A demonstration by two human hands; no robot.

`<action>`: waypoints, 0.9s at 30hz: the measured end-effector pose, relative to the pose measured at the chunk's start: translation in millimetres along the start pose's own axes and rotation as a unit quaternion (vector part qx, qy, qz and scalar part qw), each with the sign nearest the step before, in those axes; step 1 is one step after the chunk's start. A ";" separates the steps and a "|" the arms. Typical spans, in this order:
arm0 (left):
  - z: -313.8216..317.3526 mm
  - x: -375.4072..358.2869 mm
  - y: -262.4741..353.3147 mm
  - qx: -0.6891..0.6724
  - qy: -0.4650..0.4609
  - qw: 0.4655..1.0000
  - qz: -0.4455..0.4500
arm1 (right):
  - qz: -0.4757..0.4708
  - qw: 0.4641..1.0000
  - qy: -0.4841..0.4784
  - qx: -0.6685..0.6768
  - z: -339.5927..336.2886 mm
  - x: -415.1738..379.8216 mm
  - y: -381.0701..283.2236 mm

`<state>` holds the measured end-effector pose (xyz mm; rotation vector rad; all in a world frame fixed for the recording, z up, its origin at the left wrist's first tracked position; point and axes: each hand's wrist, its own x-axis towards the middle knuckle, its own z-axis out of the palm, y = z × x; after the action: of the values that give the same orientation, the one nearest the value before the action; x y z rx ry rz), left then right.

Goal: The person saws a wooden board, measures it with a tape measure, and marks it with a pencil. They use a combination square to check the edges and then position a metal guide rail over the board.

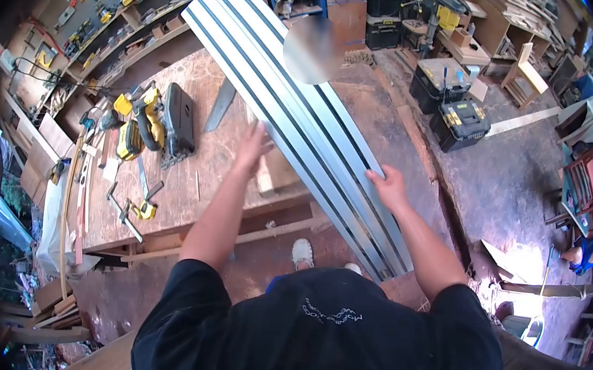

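Note:
A long silver metal rail with dark stripes (296,123) lies diagonally across the view, from the upper left down to the right, over the wooden workbench. My left hand (252,149) is at its left edge, with the fingers reaching towards the underside and partly hidden. On the opposite edge, my right hand (389,187) grips the rail, thumb on top and fingers out of sight beneath. A blurred round patch covers part of the rail's upper right edge.
The workbench (195,88) holds a yellow and black cordless saw (147,126) and a yellow clamp (143,209). Black toolboxes (460,123) stand on the floor at the right. Another person in blue (588,248) is at the far right.

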<state>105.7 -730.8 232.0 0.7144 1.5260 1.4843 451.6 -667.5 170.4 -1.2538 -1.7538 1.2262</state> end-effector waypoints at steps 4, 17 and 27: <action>8.8 14.8 6.0 -0.218 -0.027 0.975 0.028 | -0.053 0.997 0.051 -0.036 23.6 3.3 -2.1; -35.5 63.7 -13.8 -0.167 -0.206 0.964 0.017 | -0.033 0.985 0.128 -0.113 48.8 -12.3 -28.9; -45.5 125.4 -20.6 -0.040 -0.109 0.992 -0.043 | 0.038 0.985 0.071 -0.153 58.3 31.3 -58.5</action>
<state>11.6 -646.5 184.2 0.7288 1.3087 1.3497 370.2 -662.5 204.3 -1.5572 -1.8510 0.9033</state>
